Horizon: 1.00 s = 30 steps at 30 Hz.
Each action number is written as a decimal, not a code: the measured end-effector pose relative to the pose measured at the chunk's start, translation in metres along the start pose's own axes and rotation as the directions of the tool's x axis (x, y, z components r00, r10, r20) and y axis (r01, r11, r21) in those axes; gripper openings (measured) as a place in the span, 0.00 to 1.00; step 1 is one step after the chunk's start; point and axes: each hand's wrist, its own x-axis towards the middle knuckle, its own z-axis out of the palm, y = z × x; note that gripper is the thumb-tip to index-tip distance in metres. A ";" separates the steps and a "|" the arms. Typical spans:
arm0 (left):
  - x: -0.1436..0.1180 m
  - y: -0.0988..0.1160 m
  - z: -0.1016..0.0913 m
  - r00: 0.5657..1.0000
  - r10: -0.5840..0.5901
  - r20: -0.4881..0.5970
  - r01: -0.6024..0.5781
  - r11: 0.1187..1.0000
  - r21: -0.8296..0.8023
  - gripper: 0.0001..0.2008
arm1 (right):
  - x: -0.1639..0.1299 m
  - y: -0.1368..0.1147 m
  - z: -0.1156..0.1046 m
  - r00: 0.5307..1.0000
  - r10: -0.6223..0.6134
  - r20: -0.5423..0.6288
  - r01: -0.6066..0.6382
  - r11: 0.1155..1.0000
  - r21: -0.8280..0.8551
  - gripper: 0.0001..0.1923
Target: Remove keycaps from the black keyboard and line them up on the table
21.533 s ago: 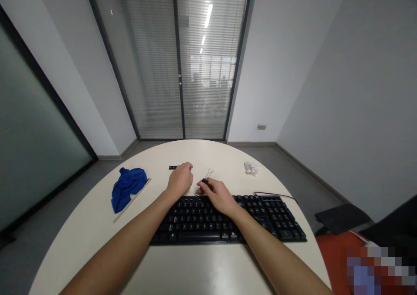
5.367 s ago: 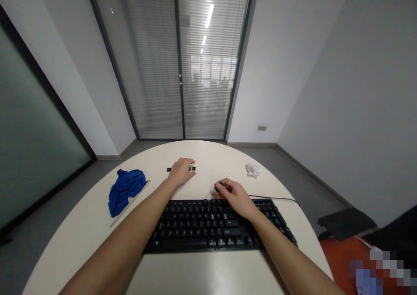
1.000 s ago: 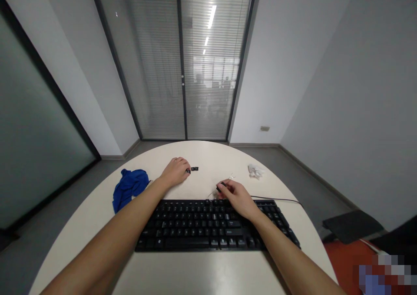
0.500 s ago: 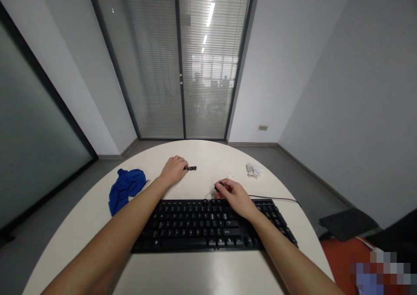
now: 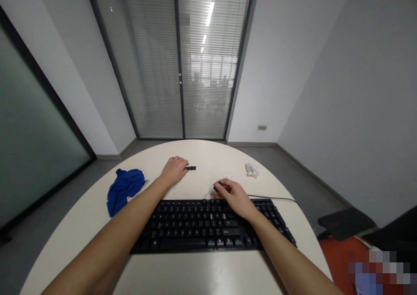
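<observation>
A black keyboard [image 5: 208, 225] lies on the round white table [image 5: 195, 273] in front of me. My right hand [image 5: 233, 195] rests at the keyboard's far edge, its fingers closed on a small black wire-looped tool [image 5: 216, 185]. My left hand [image 5: 174, 170] lies on the table beyond the keyboard, fingers curled, its fingertips touching a short row of loose black keycaps [image 5: 191, 168].
A crumpled blue cloth [image 5: 124, 186] lies at the left on a thin pale board. A small white crumpled wrapper [image 5: 252, 170] sits at the far right. The keyboard's cable [image 5: 276, 197] runs off to the right. A dark chair [image 5: 345, 220] stands beside the table.
Over the last second both hands have stayed almost still. Earlier my left hand covered the keycaps; it has since shifted left, so they show beside its fingertips.
</observation>
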 end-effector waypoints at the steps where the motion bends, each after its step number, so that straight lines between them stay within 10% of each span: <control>1: 0.000 0.000 0.000 1.000 -0.001 -0.001 0.001 1.000 -0.001 0.09 | 0.000 0.000 0.000 1.000 0.002 0.001 -0.002 1.000 0.002 0.20; 21: -0.006 0.004 -0.011 0.998 -0.065 -0.002 0.065 0.994 -0.085 0.12 | -0.001 0.000 -0.001 1.000 0.010 -0.001 -0.010 1.000 0.005 0.21; 30: -0.053 0.067 -0.026 0.941 -0.307 0.142 0.338 0.861 -0.380 0.10 | -0.003 -0.008 0.004 0.999 0.012 0.046 -0.017 0.995 0.102 0.21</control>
